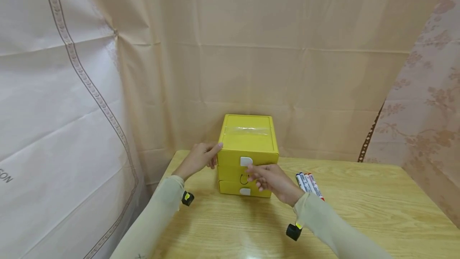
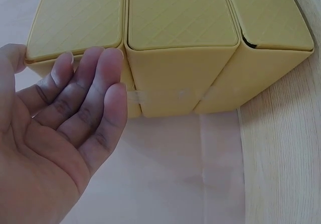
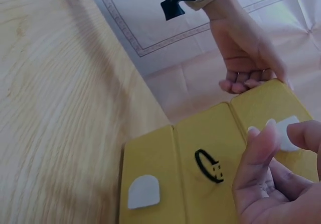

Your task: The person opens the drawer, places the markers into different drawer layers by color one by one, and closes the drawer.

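A yellow three-tier drawer box (image 1: 248, 139) stands on the table, with clear tape across its top. White tabs mark its top and bottom fronts, and a black curved mark sits on the middle one. My left hand (image 1: 201, 156) steadies the box's left side, thumb at the upper edge. In the left wrist view that hand's fingers (image 2: 90, 93) are loosely bent beside the box. My right hand (image 1: 274, 181) is at the front, fingertips by the upper white tab (image 1: 246, 161). In the right wrist view, thumb and forefinger stand slightly apart with the tab (image 3: 287, 136) visible between them.
Several marker pens (image 1: 309, 185) lie side by side on the wooden table (image 1: 359, 195), right of the box. A beige cloth (image 1: 251, 51) hangs right behind the table. Pale patterned cloths hang at left and right.
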{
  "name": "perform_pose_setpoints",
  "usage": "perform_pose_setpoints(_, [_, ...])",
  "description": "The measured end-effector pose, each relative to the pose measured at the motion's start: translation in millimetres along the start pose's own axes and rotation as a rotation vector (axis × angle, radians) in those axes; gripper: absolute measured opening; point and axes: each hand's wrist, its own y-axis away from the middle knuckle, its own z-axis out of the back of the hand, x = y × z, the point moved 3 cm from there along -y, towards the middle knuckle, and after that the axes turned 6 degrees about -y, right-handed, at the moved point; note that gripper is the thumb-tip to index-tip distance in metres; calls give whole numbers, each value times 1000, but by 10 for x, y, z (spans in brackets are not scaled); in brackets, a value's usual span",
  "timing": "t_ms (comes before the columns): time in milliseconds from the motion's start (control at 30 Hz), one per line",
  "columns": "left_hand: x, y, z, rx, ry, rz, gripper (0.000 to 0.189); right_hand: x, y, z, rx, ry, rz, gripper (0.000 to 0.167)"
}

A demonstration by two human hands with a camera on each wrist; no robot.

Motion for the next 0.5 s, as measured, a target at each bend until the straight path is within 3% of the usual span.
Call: perform_pose_setpoints(500, [-2,7,-2,2,3,6,63,-359,28,163,-29,62,-66,47])
